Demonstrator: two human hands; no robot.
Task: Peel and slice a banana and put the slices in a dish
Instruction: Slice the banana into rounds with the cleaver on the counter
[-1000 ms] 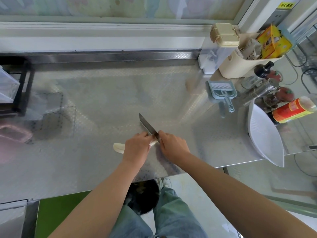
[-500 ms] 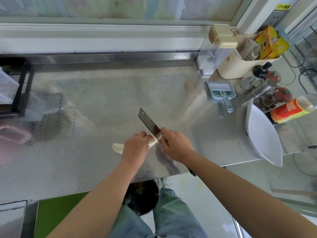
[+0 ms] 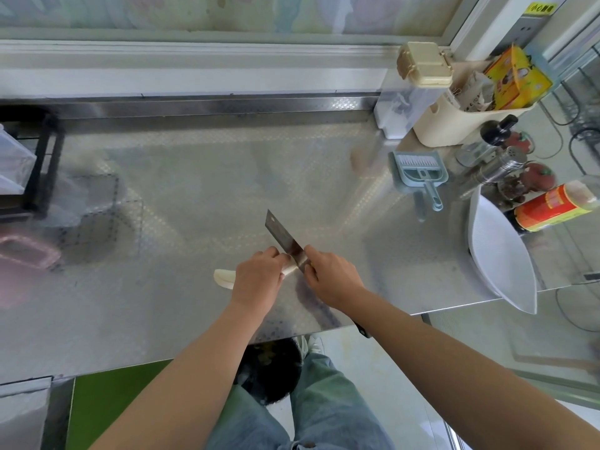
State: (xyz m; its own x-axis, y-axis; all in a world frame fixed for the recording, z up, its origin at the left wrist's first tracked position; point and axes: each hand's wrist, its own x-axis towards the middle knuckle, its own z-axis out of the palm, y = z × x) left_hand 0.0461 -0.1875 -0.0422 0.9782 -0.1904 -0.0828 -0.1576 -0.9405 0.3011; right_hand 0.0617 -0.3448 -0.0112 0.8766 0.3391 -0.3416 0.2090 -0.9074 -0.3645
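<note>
On a steel counter (image 3: 194, 196), the left hand (image 3: 258, 276) closes its fingers over a peeled banana (image 3: 224, 278) while the right hand (image 3: 331, 276) grips a cleaver (image 3: 284, 240), blade angled across the fruit's right end. A white dish (image 3: 500, 254) sits far right.

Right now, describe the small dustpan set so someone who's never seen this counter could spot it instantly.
Start at the steel counter and go to its right end, where bottles and a cream bin cluster. Just left of that cluster, in front of the clear container, the dustpan set lies flat with its handle pointing toward the person. It is the only pale blue-grey item there, with a brush nested in the pan.
</note>
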